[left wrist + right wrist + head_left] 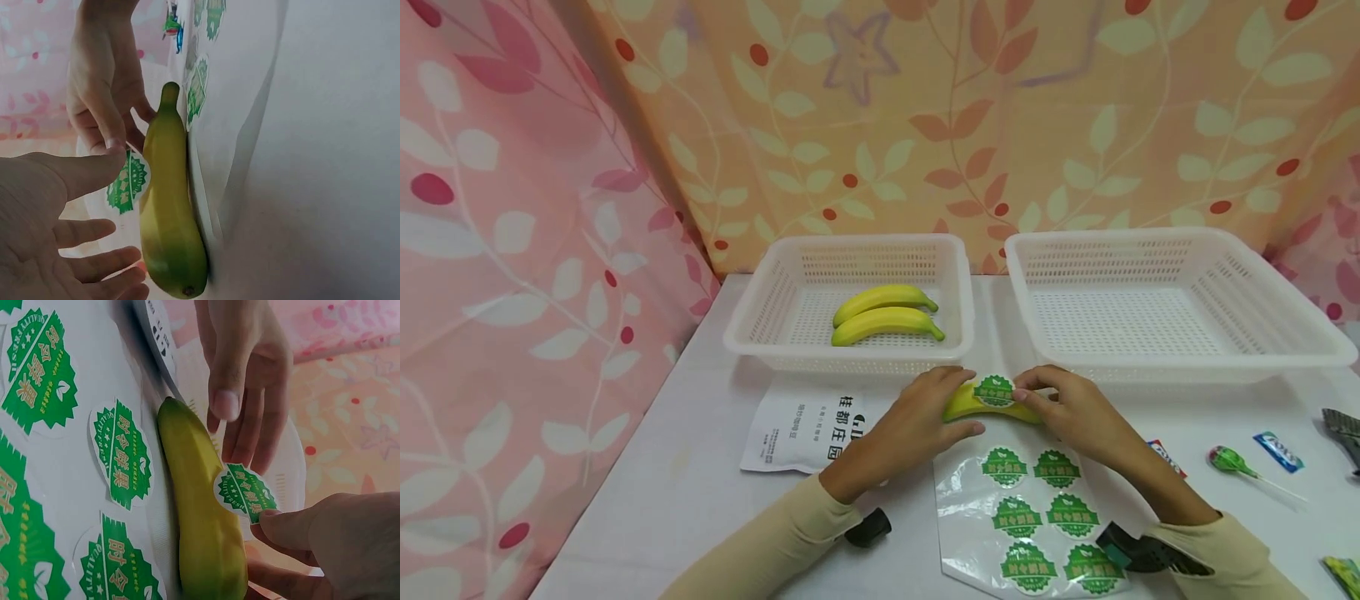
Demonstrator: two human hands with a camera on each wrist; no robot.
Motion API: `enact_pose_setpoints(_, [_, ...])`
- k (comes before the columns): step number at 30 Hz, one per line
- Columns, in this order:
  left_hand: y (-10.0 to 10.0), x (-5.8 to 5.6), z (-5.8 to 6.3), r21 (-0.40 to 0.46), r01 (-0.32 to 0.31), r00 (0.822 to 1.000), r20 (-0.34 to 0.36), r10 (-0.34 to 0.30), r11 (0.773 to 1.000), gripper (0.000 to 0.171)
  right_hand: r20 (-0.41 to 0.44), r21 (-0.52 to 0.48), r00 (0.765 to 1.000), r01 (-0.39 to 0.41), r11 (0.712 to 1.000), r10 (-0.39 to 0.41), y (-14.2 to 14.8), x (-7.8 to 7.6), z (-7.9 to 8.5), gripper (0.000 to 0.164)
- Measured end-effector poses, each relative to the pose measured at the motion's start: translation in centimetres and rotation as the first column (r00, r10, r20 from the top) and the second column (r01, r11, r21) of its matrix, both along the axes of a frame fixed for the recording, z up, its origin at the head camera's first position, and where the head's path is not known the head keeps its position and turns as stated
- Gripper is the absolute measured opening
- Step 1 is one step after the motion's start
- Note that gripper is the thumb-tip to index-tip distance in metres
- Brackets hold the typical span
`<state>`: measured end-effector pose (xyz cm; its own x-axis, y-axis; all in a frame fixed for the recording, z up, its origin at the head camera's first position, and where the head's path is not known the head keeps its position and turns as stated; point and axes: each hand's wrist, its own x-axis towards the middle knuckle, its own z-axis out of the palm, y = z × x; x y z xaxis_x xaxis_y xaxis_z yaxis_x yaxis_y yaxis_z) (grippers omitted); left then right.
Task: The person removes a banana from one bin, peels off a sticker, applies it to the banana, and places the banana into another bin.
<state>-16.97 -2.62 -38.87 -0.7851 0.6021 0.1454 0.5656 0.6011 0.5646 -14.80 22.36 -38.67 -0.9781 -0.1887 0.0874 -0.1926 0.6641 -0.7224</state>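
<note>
A yellow banana (964, 403) lies at the top of a sheet of round green-and-white stickers (955, 500). My right hand (1086, 417) pinches the edge of one loose sticker (245, 492) between thumb and finger, and that sticker stands against the banana's upper side. Around the banana's left end my left hand (921, 412) is spread, its thumb in front and fingers behind. In the left wrist view, its straight thumb (94, 172) overlaps the sticker's edge. Several more stickers (124, 456) show on the sheet in the right wrist view.
Two bananas (887, 325) lie in the left white basket (745, 337). Another white basket (1180, 364) stands at the right. A white printed bag (790, 425) lies behind the left forearm. To the right are a lollipop (1227, 459) and small wrapped candies (1279, 451).
</note>
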Motion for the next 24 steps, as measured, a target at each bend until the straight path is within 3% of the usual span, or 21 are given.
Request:
enact_pose_setpoints(7, [1.6,-1.5,-0.4,-0.086,-0.016,1.0,0.007,0.017,0.996,0.064,0.028,-0.021,1.0,-0.004,1.0,0.004,0.0,-0.4,-0.7,0.019])
enact_pose_setpoints(14, [2.4,-1.9,-0.5,-0.092,-0.029,1.0,0.0,0.03,0.995,0.056,0.052,-0.024,0.999,-0.011,1.0,0.012,0.1,-0.3,-0.7,0.019])
enact_pose_setpoints(24, [2.6,-2.1,-0.8,-0.089,-0.034,0.999,-0.041,0.031,0.995,0.05,-0.04,0.099,0.999,0.017,0.995,-0.014,0.1,-0.2,-0.4,0.014])
